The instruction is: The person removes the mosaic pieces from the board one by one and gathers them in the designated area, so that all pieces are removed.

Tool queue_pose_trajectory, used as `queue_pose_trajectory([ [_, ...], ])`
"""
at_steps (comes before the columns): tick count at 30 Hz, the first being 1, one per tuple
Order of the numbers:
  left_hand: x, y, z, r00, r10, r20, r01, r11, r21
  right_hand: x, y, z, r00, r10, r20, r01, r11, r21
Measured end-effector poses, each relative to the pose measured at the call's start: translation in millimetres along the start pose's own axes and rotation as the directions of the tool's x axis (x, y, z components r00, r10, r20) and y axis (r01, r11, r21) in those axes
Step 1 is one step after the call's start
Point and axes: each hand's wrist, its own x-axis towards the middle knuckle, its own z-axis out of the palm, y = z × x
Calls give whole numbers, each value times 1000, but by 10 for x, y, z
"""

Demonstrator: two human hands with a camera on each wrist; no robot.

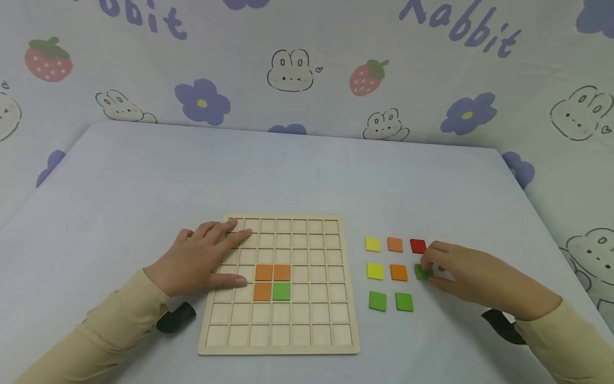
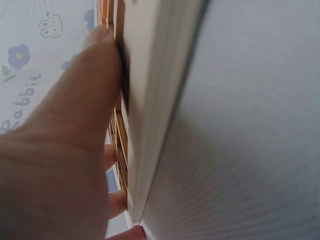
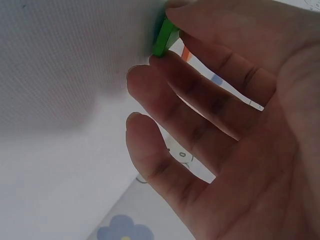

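Observation:
A light wooden grid board (image 1: 278,350) lies flat on the white table. My left hand (image 1: 199,262) rests on its left side, the fingers and thumb spread over the outer cells; the left wrist view shows the thumb (image 2: 95,75) along the board's edge. Set in the grid are three orange tiles (image 1: 264,272) and a green tile (image 1: 281,292). To the right of the board, my right hand (image 1: 462,272) pinches another green tile (image 3: 164,37) between thumb and fingertips, at the right end of the middle row of loose tiles. The fingers partly cover it.
Loose square tiles lie in rows right of the board: two yellow tiles (image 1: 372,244), two orange tiles (image 1: 395,245), a red tile (image 1: 418,246) and two green tiles (image 1: 404,302). A patterned cloth (image 1: 326,32) with rabbits and flowers hangs behind the table (image 1: 288,170).

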Motion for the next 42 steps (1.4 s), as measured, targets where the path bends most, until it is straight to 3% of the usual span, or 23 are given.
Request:
queue_pose_trajectory([
  [15,9,-53,32,999,16,-30,-16,1000,9,20,-37,-31,999,-3,-48,2,1000,-26],
  [20,-7,-33,7,1000,7,-12,-7,1000,7,48,-119,-152,987,-60,-152,54,998,-40],
  [26,-34,-23,-26,999,23,-33,-23,1000,15,238,-391,-212,977,-176,-122,168,983,-67],
  [29,-32,-19,-30,999,26,-28,-26,1000,10,357,-553,-171,948,-284,-142,275,958,-85],
  [33,-29,-24,-9,1000,18,-18,-18,1000,8,550,-795,-152,894,-420,-156,404,906,-127],
  [37,-34,-39,11,999,23,-34,-23,1000,13,771,-1062,-187,872,-476,-117,457,875,-159],
  [42,-34,-44,-9,1000,13,-28,-13,1000,10,1038,-1343,-209,860,-507,-52,492,852,-178],
])
